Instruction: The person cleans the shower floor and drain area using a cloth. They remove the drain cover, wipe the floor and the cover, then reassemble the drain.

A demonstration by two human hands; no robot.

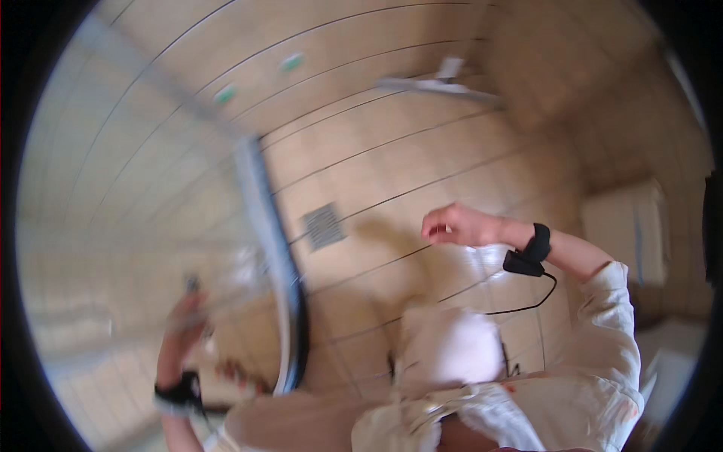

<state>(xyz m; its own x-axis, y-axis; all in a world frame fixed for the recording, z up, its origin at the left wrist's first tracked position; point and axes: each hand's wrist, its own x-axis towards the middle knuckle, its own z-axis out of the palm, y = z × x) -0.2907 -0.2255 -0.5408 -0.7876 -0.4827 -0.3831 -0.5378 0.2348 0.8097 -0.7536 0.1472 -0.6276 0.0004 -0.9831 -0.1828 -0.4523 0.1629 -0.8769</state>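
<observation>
My right hand (461, 224) hangs over the tiled floor, its fingers curled toward the thumb with a small gap between them and nothing visible inside. A black strap (538, 242) with a small box and cable circles that wrist. At the lower left, my left hand (187, 316) is smeared by motion beside a glass panel (143, 226). Small dark parts show just above and beside its fingers; whether it holds them is unclear. A second black strap (179, 392) sits on the left wrist.
A grey-white rail (265, 203) edges the glass panel. A square drain grate (324, 226) lies in the beige tiled floor. A long pale bar with a short upright piece (444, 87) lies near the far wall. A pale bin-like box (625, 230) stands at the right. Two green spots (291, 62) mark the wall.
</observation>
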